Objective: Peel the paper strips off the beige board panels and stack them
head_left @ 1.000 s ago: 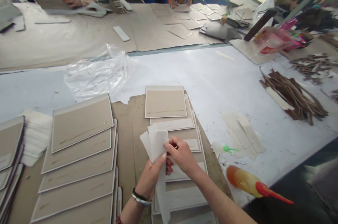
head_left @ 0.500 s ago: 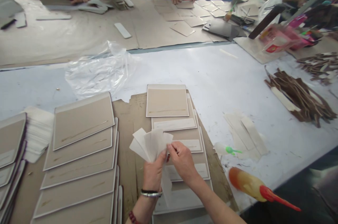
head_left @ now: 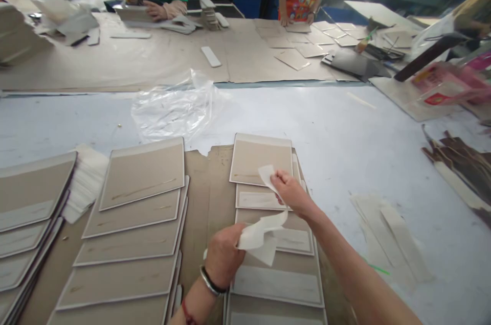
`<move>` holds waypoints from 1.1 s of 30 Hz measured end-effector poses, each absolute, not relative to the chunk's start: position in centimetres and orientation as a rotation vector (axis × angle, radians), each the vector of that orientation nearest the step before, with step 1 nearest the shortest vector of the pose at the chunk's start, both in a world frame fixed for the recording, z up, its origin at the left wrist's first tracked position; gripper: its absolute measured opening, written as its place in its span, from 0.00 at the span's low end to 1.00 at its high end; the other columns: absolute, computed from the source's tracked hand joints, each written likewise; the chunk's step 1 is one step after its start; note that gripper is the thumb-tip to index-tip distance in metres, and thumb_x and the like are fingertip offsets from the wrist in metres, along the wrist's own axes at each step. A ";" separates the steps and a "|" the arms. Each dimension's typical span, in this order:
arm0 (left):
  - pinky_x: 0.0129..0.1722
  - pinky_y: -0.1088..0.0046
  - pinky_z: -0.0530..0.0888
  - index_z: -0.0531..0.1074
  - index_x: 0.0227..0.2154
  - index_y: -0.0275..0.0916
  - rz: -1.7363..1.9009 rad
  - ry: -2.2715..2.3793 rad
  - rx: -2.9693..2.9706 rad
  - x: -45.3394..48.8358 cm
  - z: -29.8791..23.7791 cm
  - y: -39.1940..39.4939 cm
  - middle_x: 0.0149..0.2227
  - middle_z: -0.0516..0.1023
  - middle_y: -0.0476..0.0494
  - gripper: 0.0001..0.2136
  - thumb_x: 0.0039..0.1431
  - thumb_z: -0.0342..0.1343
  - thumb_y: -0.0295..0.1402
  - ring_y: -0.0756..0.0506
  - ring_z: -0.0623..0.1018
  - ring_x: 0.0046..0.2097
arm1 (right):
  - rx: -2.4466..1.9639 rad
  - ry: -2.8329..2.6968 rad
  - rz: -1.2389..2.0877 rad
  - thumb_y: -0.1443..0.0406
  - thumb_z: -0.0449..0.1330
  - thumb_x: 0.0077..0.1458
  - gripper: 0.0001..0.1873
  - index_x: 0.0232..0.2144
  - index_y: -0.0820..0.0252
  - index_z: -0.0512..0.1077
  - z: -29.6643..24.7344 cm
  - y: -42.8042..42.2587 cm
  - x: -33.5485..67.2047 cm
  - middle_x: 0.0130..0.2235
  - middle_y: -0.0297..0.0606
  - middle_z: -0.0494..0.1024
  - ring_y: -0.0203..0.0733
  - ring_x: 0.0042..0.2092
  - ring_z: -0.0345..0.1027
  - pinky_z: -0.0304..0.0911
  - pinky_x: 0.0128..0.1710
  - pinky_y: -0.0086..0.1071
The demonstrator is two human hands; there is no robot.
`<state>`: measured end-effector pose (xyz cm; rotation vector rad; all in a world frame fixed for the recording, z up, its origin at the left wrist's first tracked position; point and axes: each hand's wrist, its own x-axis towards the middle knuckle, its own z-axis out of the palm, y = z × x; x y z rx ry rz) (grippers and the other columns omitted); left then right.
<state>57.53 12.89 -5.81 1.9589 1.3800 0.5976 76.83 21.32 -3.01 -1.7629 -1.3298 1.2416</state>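
Observation:
My left hand (head_left: 225, 256) is closed on several thin white strips (head_left: 264, 235) that fan out to the right, over the right-hand column of overlapping beige panels. Farther up, my right hand (head_left: 289, 192) pinches a single white strip (head_left: 266, 174) just above the top panel (head_left: 261, 154). That panel bears a brownish glue-like line, partly behind the strip. Panels lower in the same column carry white strips (head_left: 276, 284) lying flat across them. To the left, another column of beige panels (head_left: 141, 171) shows brownish lines without strips.
At far left lie more panels (head_left: 34, 187) beside a stack of white strips (head_left: 86, 179). A crumpled clear plastic bag (head_left: 176, 110) sits behind. Loose strips (head_left: 391, 235) and brown strips (head_left: 460, 161) are at right. Two people work across the far table (head_left: 161, 59).
My right hand has moved up and away from my left, carrying one strip to the top panel. My left hand has turned and lowered slightly with its strips. The view has shifted left.

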 end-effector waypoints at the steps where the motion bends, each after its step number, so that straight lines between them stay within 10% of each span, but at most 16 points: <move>1: 0.29 0.71 0.71 0.73 0.33 0.38 0.572 1.411 2.102 57.1 -5.7 13.7 0.25 0.74 0.45 0.09 0.53 0.48 0.25 0.45 0.74 0.29 | -1.778 -1.519 1.229 0.57 0.49 0.54 0.14 0.21 0.59 0.58 -2.9 22.7 76.9 0.19 0.26 0.59 0.31 0.21 0.52 0.48 0.22 0.26; 12: 0.45 0.59 0.71 0.69 0.41 0.28 0.785 1.464 2.562 57.3 -9.6 19.5 0.49 0.69 0.32 0.11 0.58 0.44 0.22 0.38 0.68 0.48 | -1.889 -2.428 1.020 0.61 0.52 0.56 0.13 0.26 0.63 0.71 -5.1 29.7 73.0 0.30 0.38 0.74 0.36 0.31 0.63 0.49 0.28 0.27; 33: 0.47 0.61 0.72 0.67 0.44 0.28 0.726 1.462 2.584 57.4 -10.9 20.3 0.50 0.69 0.33 0.13 0.59 0.41 0.21 0.39 0.69 0.49 | -2.042 -2.589 0.891 0.58 0.48 0.57 0.15 0.35 0.59 0.71 -5.4 30.2 72.0 0.38 0.43 0.76 0.45 0.41 0.69 0.59 0.35 0.32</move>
